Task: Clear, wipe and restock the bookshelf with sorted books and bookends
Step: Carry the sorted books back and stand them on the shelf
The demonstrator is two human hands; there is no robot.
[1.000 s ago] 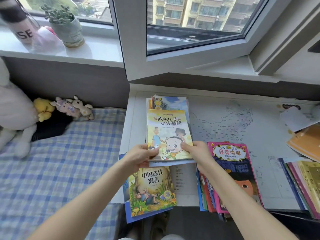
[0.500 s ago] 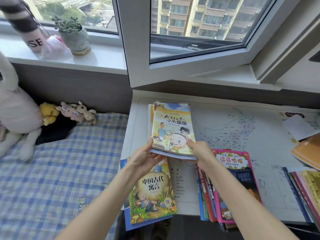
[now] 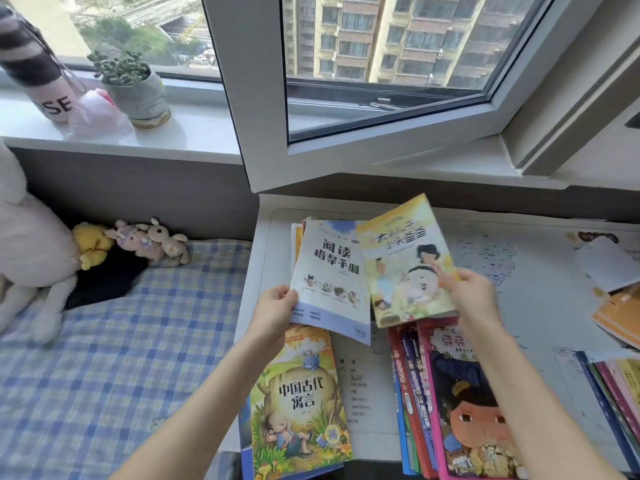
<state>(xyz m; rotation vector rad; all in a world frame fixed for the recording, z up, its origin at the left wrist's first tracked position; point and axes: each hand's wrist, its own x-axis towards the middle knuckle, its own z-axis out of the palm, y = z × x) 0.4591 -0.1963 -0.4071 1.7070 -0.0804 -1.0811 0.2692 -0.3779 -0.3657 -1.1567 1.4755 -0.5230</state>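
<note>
My left hand (image 3: 275, 311) grips the lower left corner of a thin white booklet (image 3: 330, 275), held up over the desk. My right hand (image 3: 467, 292) pinches the right edge of a yellow cartoon book (image 3: 405, 261), lifted and tilted to the right of the booklet. Behind the booklet lies a small stack of books (image 3: 298, 233) on the white desk (image 3: 540, 299). Below my hands a green-and-yellow storybook (image 3: 299, 400) lies at the desk's front edge, and a pink-covered pile (image 3: 460, 403) sits to its right.
More books lie at the desk's right edge (image 3: 616, 386), with an orange book (image 3: 620, 317) and a white paper (image 3: 606, 261) above them. A bed with a checked sheet (image 3: 104, 358) and plush toys (image 3: 149, 240) is on the left. A potted plant (image 3: 135, 88) stands on the windowsill.
The two books held together have been separated: my right hand lifted the yellow cartoon book off to the right, uncovering the white booklet that my left hand holds.
</note>
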